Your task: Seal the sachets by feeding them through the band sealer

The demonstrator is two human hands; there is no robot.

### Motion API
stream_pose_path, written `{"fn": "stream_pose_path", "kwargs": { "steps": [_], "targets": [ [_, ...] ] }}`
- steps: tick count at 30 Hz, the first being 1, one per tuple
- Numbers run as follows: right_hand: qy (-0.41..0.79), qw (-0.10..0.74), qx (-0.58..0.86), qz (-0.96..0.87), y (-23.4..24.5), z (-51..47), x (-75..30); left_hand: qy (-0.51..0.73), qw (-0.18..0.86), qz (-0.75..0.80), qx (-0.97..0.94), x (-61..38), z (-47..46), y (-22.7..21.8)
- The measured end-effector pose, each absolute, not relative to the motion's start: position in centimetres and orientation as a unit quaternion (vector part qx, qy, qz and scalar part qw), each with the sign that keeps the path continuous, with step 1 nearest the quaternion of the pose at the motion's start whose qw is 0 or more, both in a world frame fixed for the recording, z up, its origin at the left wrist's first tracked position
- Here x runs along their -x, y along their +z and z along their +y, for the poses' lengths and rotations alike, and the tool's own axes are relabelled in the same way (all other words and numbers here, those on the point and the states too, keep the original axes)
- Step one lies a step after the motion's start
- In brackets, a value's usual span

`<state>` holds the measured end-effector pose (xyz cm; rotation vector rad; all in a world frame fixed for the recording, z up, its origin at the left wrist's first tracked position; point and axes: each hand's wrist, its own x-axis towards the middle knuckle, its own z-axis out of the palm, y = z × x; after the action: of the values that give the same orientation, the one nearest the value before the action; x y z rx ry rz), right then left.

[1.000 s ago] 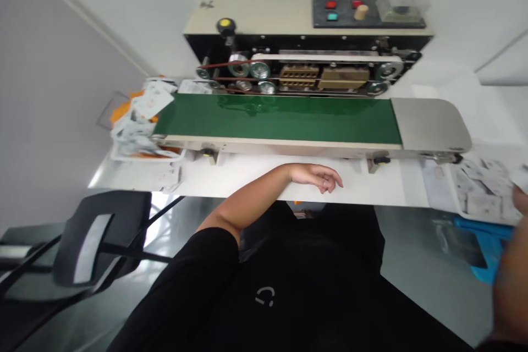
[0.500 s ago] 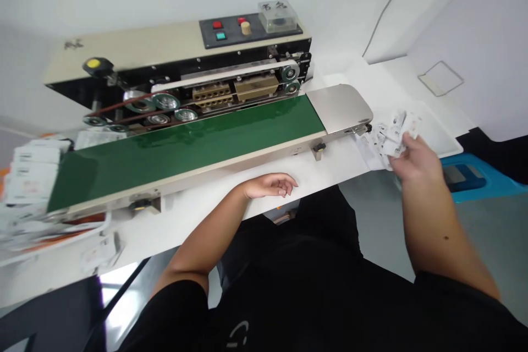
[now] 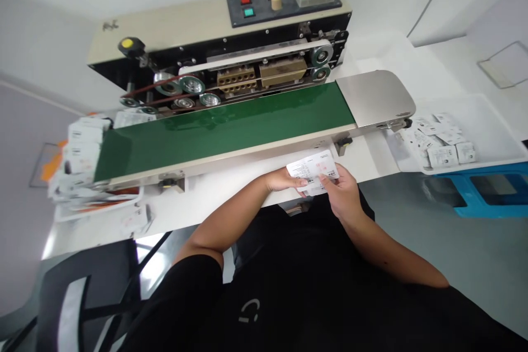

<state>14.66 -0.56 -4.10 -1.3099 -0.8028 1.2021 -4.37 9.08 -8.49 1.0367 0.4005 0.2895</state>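
Note:
Both hands meet in front of the belt, over the table's front edge, around a few white printed packets (image 3: 312,168). The packets overlap, and their exact number is hidden. My left hand (image 3: 284,180) pinches their left side, thumb on top. My right hand (image 3: 343,190) grips the right side, its thumb across the lower edge. Behind the hands runs the green conveyor belt (image 3: 231,129) of a band sealing machine (image 3: 165,33), with a metal end plate (image 3: 375,98) at its right.
A white tray (image 3: 493,121) with several similar packets stands right of the machine. At the belt's left end, a bin (image 3: 99,208) is heaped with packets. More packets (image 3: 135,220) lie by it. A blue stool (image 3: 466,190) is at the lower right; a black chair (image 3: 82,286) is at lower left.
My right hand has come back from the right tray to the middle, bringing packets. My left hand, loosely curled before, now holds them too. The view has shifted.

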Motion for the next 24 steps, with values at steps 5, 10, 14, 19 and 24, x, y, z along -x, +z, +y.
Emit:
{"fn": "stream_pose_path", "kwargs": {
  "steps": [5, 10, 14, 19, 24],
  "targets": [
    [0.489, 0.572, 0.560, -0.348, -4.9, -0.1, -14.0, 0.140, 0.826, 0.244, -0.488, 4.3, 9.1, -7.8],
    [0.467, 0.612, 0.556, -0.315, -4.4, 0.1, -13.6, 0.143, 0.825, 0.240, -0.491, 4.0, 9.2, -7.7],
    [0.438, 0.631, 0.563, -0.305, -3.9, -0.2, -13.9, 0.168, 0.816, 0.234, -0.501, 4.0, 9.5, -8.0],
    [0.354, 0.713, 0.531, -0.290, -1.7, -0.1, -15.9, 0.215, 0.799, 0.248, -0.504, 4.3, 9.8, -8.4],
    [0.357, 0.732, 0.501, -0.294, 1.9, 0.5, -18.1, 0.208, 0.799, 0.242, -0.509, 4.5, 9.9, -8.3]
  ]
}}
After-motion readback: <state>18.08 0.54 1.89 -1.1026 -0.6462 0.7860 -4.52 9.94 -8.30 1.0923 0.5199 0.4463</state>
